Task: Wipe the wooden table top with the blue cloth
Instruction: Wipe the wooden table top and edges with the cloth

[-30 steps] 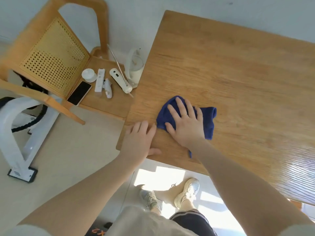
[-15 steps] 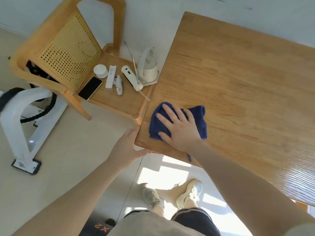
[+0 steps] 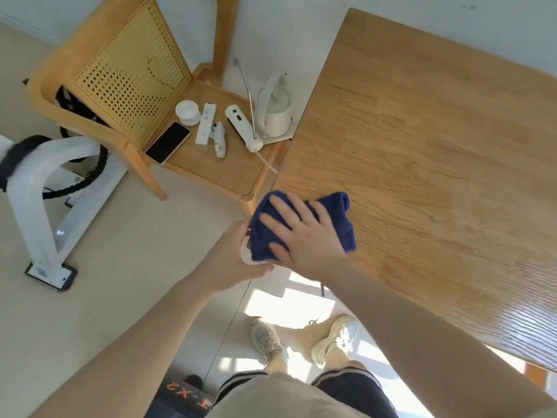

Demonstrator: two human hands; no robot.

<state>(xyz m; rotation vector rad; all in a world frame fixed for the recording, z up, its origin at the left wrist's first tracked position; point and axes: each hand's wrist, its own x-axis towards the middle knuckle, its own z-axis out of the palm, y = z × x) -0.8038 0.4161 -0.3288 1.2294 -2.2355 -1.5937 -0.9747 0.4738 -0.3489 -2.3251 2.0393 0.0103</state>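
Observation:
The blue cloth lies bunched on the near left corner of the wooden table top and hangs slightly past the edge. My right hand presses flat on it with the fingers spread toward the left. My left hand is cupped just off the table corner, below and beside the cloth's overhanging edge. Its fingertips are hidden behind the cloth, and nothing shows in its palm.
A wooden chair with a cane back stands left of the table. Its seat carries a white kettle, a phone, a remote and small white items. A white exercise frame is at far left. My feet are on the floor below.
My right hand has slid the cloth leftward to the table's corner, so it now overhangs the edge. My left hand left the table top and dropped beside the corner.

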